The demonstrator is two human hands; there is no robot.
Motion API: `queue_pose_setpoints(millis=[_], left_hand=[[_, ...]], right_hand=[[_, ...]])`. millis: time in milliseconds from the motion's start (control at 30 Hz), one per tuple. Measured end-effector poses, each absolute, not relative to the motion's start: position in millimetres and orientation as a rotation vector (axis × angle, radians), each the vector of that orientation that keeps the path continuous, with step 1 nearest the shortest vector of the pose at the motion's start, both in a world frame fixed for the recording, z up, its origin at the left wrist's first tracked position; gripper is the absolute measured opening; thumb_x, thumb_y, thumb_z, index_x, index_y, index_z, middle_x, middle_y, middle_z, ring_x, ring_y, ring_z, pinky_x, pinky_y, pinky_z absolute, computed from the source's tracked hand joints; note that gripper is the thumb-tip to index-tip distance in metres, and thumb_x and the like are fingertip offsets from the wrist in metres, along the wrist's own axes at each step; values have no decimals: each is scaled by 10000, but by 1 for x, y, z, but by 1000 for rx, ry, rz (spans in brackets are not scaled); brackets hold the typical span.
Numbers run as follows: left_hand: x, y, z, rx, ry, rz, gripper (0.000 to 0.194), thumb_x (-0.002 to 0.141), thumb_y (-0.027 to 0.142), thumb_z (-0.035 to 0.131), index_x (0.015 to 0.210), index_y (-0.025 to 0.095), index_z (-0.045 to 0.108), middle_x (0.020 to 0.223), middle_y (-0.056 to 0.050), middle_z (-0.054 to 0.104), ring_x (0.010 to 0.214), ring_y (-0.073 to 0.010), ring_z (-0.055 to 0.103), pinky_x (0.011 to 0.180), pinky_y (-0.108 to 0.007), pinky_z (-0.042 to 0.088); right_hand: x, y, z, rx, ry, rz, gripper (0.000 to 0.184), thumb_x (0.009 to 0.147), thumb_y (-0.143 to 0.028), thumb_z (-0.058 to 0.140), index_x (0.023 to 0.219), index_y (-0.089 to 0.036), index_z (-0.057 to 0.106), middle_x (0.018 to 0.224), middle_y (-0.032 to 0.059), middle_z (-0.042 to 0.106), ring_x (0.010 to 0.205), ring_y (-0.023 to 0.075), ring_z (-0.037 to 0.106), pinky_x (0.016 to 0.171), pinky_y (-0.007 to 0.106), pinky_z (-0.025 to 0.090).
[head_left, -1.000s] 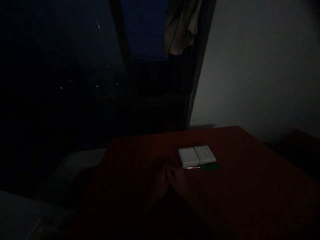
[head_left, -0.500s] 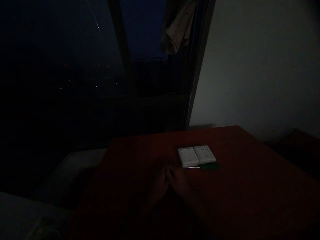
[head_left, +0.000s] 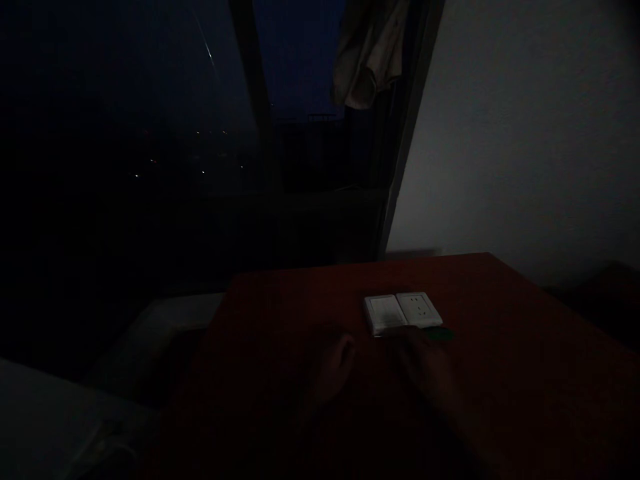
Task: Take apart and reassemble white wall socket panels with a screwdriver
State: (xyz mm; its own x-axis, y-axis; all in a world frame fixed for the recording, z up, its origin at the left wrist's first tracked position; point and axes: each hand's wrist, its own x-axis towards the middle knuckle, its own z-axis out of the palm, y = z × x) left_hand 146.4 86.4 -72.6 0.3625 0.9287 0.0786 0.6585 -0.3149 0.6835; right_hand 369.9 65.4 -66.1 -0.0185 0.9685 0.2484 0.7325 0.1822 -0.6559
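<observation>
A white wall socket (head_left: 420,309) and a white wall plate (head_left: 386,312), a switch by its look, lie side by side on the reddish-brown table (head_left: 300,293). My right hand (head_left: 425,363) is at their near edge, fingers stretched over the screwdriver. Only the green handle (head_left: 440,333) of that screwdriver shows; its metal shaft is hidden behind my fingers. Left of it, my left hand (head_left: 337,363) rests near the table top with fingers curled in. Nothing can be seen in it. The light is very dim, so finger detail is poor.
Behind the table is a dark window (head_left: 270,153) with small lights outside. Cloth (head_left: 367,60) hangs at its upper right. A pale wall (head_left: 525,133) rises on the right. A pale surface (head_left: 55,413) lies low on the left.
My hands were together; now they are apart. My right hand has moved right, over the screwdriver. My left hand stays in about the same place. The view has shifted slightly left.
</observation>
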Motion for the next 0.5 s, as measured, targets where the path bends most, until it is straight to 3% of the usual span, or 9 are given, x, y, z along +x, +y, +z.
queue_pose_setpoints(millis=[133,233,367,500], left_hand=[[148,85,-71,2127,1381,595,239,938,316,395,1006,236,609,977,-32,669,878,-192,609,803,-297,443],[149,86,-75,2141,1389,581,240,938,303,391,1017,235,607,999,-35,663,904,-193,603,812,-295,441],[148,85,-76,2157,1392,570,243,941,297,385,1045,242,597,1025,-29,661,934,-188,596,839,-295,429],[147,85,-73,2170,1385,558,244,940,297,379,1024,244,602,1003,-24,662,907,-183,598,804,-279,434]], right_hand=[[424,56,-73,-1913,-1986,197,355,901,-300,388,1177,-273,611,1162,128,654,749,226,678,590,327,524],[438,51,-79,-1940,-2115,98,405,897,-243,364,1246,-288,565,1212,105,641,721,202,688,564,305,539],[438,48,-78,-1883,-2178,-19,437,925,-257,336,1332,-327,479,1340,71,550,839,212,687,590,307,563],[438,51,-75,-1883,-2208,-129,399,935,-301,362,1301,-337,515,1266,87,574,846,234,669,580,330,557]])
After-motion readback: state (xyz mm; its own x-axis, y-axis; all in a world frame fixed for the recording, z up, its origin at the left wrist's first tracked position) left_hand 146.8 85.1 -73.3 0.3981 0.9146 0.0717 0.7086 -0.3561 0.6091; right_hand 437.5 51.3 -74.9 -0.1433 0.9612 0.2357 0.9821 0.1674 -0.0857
